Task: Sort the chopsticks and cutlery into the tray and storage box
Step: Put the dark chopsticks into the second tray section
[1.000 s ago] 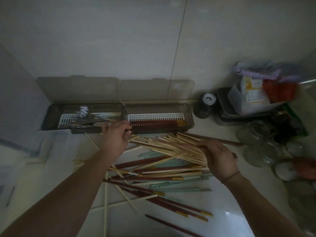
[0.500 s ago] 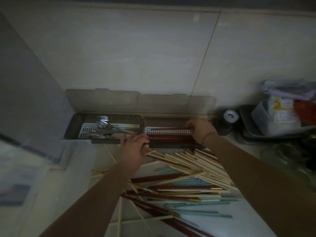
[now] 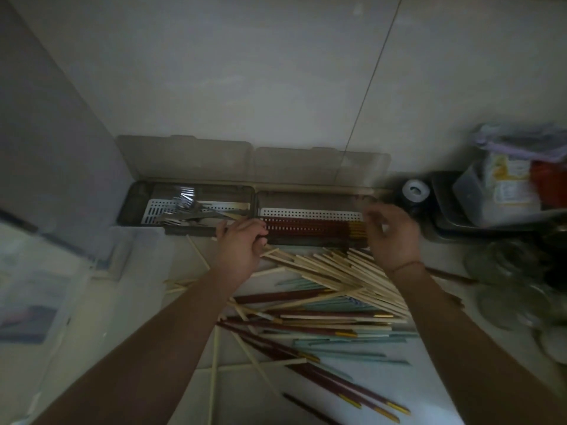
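— Dark red chopsticks point(image 3: 310, 228) lie in a row in the right compartment of the storage box point(image 3: 306, 196); where's the cutlery?

— Forks point(image 3: 184, 210) sit in the left compartment, on the white perforated tray point(image 3: 159, 207).

— And the hands?

— The left hand point(image 3: 241, 248) is at the box's front edge, fingers curled; whether it pinches anything I cannot tell. The right hand point(image 3: 391, 236) hovers over the gold-tipped ends, fingers loosely spread, holding nothing.

— The rest?

— A mixed pile of chopsticks point(image 3: 331, 302), pale wood, red and teal, lies on the bench point(image 3: 129, 317) below the hands.
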{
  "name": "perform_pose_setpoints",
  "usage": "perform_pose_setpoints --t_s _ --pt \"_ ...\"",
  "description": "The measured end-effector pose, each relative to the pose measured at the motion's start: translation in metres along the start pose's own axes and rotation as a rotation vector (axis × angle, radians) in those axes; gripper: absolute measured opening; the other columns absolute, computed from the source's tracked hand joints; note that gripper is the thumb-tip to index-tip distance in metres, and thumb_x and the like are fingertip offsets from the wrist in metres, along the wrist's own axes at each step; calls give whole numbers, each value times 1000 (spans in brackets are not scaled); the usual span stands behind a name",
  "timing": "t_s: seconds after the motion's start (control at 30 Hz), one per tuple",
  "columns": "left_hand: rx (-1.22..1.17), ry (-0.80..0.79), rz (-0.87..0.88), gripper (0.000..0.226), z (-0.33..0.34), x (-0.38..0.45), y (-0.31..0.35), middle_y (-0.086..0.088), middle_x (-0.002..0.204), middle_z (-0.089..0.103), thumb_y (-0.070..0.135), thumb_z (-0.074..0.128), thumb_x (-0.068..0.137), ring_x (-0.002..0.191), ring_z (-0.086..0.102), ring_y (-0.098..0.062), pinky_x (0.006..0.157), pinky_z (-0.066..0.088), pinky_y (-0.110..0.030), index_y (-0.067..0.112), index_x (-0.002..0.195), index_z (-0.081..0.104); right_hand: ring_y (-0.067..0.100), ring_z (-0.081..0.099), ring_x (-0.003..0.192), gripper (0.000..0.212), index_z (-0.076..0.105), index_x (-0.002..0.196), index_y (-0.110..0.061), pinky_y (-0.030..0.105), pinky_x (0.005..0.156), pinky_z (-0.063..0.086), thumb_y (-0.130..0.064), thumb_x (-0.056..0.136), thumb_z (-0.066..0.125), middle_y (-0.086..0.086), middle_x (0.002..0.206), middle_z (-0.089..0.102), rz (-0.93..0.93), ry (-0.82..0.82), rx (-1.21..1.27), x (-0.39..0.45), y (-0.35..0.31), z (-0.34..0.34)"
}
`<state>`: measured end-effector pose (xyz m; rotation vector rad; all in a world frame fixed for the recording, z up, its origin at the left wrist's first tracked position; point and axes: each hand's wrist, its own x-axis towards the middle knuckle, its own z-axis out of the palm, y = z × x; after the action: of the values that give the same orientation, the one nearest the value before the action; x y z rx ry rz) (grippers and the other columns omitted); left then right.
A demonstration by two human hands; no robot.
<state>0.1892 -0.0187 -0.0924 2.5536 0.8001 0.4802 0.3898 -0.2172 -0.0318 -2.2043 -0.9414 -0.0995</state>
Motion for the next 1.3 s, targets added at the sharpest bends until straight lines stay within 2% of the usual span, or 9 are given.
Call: perform_pose_setpoints --t_s 0.1,0.17,0.3,0.4,0.5,0.6,0.77,0.93,1.3 --pt "-6 -16 -2 33 0 1 1 2 109 69 30 44 83 105 62 -22 93 19 -34 15 90 72 20 60 80 11 71 92 -11 24 75 44 -6 85 65 6 89 68 -45 9 -22 -65 8 -20" --pt "4 -7 8 31 1 1 2 2 109 69 28 46 82 104 62 -22 93 22 -38 14 90 72 19 60 79 10 70 90 -14 26 72 47 -11 85 61 3 87 68 -88 -74 -47 -114 12 -26" --pt "22 18 29 32 1 0 1 2 107 70 30 45 83 101 63 -22 91 20 -33 14 91 72 18 56 77 18 69 80 -24 27 68 47 -28 88 53 -6 84 65 -266 -297 -86 -197 16 -25" --pt "12 22 38 38 -1 0 2 2 109 69 35 41 83 102 62 -22 90 20 -32 14 93 71 16 56 75 13 66 77 -29 25 63 47 -32 85 57 -11 79 61 -362 -398 -169 -231 22 -20" --pt "18 5 28 30 -1 0 2 2 111 69 30 47 84 106 61 -22 93 20 -34 14 95 71 17 56 75 19 67 78 -29 27 62 47 -37 88 53 -11 79 60 -279 -366 -197 -241 25 -19" --pt "11 0 17 25 -1 1 2 1 113 68 24 52 82 107 61 -22 94 20 -35 14 95 71 19 55 74 14 67 76 -28 30 58 46 -37 83 59 -8 78 59 -278 -327 -290 -241 23 -22" --pt "7 -5 -4 15 0 2 1 1 114 68 10 65 85 108 61 -23 98 22 -37 14 98 70 21 56 76 20 71 70 -27 31 55 46 -34 76 53 -9 82 66 -232 -283 -420 -235 20 -22" --pt "2 -13 -6 22 -1 1 1 1 113 68 21 55 82 106 61 -23 93 17 -29 15 98 70 24 55 72 19 69 68 -25 32 52 43 -28 70 51 -5 81 63 -237 -321 -508 -235 12 -19" --pt "3 -8 11 23 -2 1 2 2 112 69 21 55 80 106 61 -23 98 25 -41 14 94 71 33 57 69 36 68 72 -17 37 54 44 -19 66 33 7 75 63 -103 -388 -663 -224 14 -22"
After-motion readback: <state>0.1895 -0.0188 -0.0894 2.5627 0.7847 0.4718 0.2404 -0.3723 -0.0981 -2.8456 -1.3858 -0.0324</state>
